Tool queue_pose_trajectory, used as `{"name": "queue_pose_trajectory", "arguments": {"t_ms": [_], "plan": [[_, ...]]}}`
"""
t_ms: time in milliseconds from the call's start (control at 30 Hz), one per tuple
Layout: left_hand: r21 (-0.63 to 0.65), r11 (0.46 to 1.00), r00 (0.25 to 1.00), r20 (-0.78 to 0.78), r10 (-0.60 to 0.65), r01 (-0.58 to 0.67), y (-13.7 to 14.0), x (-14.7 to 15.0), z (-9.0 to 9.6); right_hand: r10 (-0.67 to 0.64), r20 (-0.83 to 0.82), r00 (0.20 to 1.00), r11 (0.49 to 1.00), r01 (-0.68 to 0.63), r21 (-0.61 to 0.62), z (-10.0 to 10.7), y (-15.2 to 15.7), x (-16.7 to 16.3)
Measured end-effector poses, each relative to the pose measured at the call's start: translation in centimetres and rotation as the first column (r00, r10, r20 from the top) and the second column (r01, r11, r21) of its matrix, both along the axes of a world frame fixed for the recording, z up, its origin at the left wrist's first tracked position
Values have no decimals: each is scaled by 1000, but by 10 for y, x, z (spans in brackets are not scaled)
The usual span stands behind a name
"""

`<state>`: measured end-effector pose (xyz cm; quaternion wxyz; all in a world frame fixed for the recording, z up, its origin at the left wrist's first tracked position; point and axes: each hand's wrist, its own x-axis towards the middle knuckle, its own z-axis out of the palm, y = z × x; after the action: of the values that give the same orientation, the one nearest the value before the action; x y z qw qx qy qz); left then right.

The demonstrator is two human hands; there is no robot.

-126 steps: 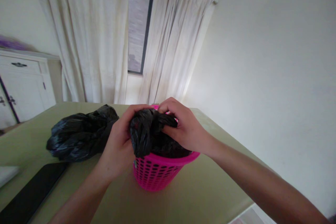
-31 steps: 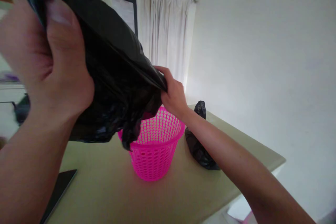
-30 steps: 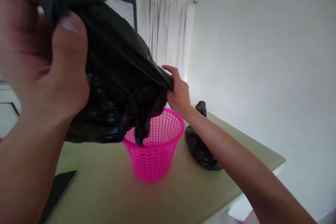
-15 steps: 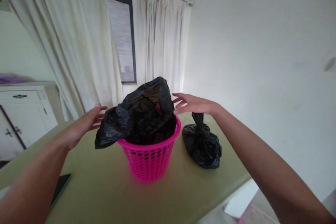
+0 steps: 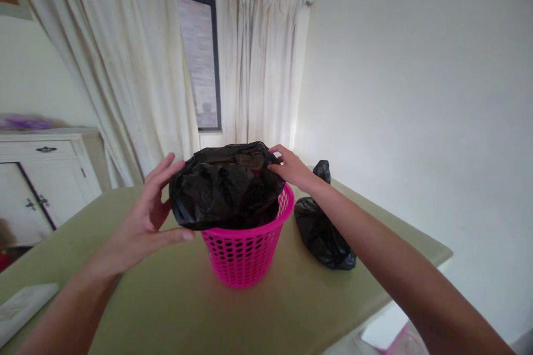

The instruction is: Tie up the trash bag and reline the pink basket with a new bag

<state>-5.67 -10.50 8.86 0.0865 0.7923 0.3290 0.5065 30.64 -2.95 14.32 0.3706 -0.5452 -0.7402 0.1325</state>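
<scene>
A pink perforated basket [image 5: 244,255] stands on the olive-green table [image 5: 175,310]. A loose black plastic bag [image 5: 227,186] lies bunched in its mouth and spills over the left rim. My left hand [image 5: 144,222] cups the bag's left side, thumb under the overhang, fingers spread. My right hand [image 5: 287,166] pinches the bag's far right edge at the basket rim. A second black bag [image 5: 322,227], tied at the top, sits on the table just right of the basket, under my right forearm.
Behind the table hang white curtains [image 5: 137,66] around a dark-framed window [image 5: 204,61]. A white cabinet [image 5: 41,177] stands at the left. A white flat object [image 5: 23,305] lies at the table's near left. The table edge drops off at the right.
Half a second ago both hands hovered open beside the bag heaped in the basket. Now they have closed in on it, and the bag sits lower and flatter over the rim.
</scene>
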Motion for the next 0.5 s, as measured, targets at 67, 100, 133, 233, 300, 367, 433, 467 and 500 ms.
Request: {"name": "queue_pose_trajectory", "arguments": {"t_ms": [67, 100, 133, 233, 300, 367, 433, 467, 500], "plan": [[114, 993, 996, -92, 22, -11, -5, 4, 8, 5, 58, 998, 999, -2, -47, 4, -1, 1], [154, 988, 994, -99, 41, -25, -4, 7, 14, 30, 109, 994, 996, -20, -87, 8, -3, 2], [199, 978, 993, -83, 86, -68, -3, 12, 20, 70, 166, 984, 990, -48, -132, 13, -5, 3], [172, 952, 966, 103, 237, -252, 9, 24, 37, 130, 316, 940, 980, -73, -185, 29, -10, 11], [35, 959, 937, 229, 265, -280, 18, 28, 43, 50, 408, 912, 993, -2, -118, 36, -13, 19], [-66, 984, 938, 297, 178, -166, 22, 27, 42, -28, 459, 888, 996, 67, -67, 37, -20, 27], [-97, 995, 949, 308, 63, -35, 15, 22, 37, 13, 485, 875, 992, 50, -115, 32, -31, 35], [-105, 994, 962, 272, 26, 3, 8, 18, 33, 64, 486, 872, 988, 11, -151, 29, -38, 40], [-109, 994, 976, 219, 0, 24, -1, 14, 28, 116, 483, 868, 984, -35, -175, 24, -45, 45]]}}
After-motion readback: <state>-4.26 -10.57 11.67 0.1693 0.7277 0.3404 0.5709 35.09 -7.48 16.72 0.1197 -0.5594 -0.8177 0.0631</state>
